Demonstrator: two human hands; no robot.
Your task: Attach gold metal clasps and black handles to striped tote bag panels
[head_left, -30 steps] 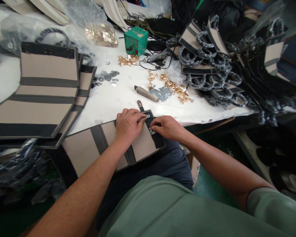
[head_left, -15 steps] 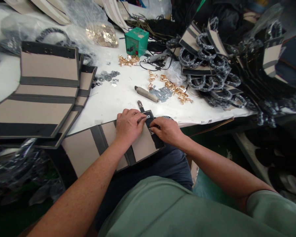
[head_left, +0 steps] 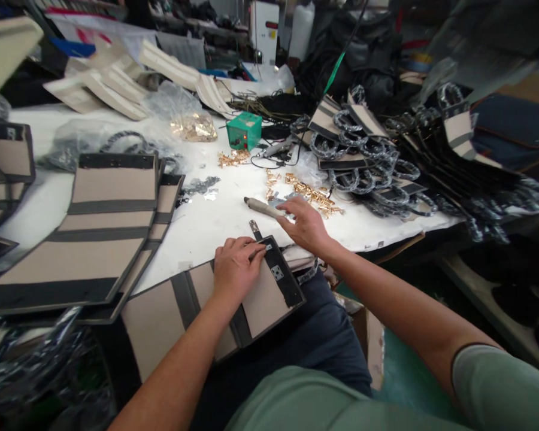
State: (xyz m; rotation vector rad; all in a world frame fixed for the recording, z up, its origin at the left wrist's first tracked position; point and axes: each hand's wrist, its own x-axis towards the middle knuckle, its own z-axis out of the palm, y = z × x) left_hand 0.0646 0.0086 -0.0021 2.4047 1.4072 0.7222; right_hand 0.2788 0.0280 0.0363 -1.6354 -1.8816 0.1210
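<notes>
A beige, black-edged bag panel (head_left: 263, 308) lies across my lap and the table edge. My left hand (head_left: 236, 266) rests on it, fingers curled near its black end strip; something thin and dark shows at the fingertips, too small to name. On that strip sits a small metal plate (head_left: 276, 273), and a tab with a metal end (head_left: 254, 227) sticks out beyond the panel. My right hand (head_left: 306, 226) is over the table, fingers apart, by the end of a tape-wrapped tool (head_left: 261, 207). Grey metal plates (head_left: 276, 199) lie partly hidden behind its fingers.
Gold fittings (head_left: 314, 191) are scattered beyond my right hand. Farther back stand a green box (head_left: 244, 131) and a corded tool (head_left: 276, 148). Stacked panels (head_left: 103, 251) lie to the left. Plastic-wrapped handles (head_left: 363, 149) are piled at the right.
My right hand has left the panel's strip and moved up to the tape-wrapped tool, uncovering the small metal plate. My left hand stays on the panel. The view has tilted up.
</notes>
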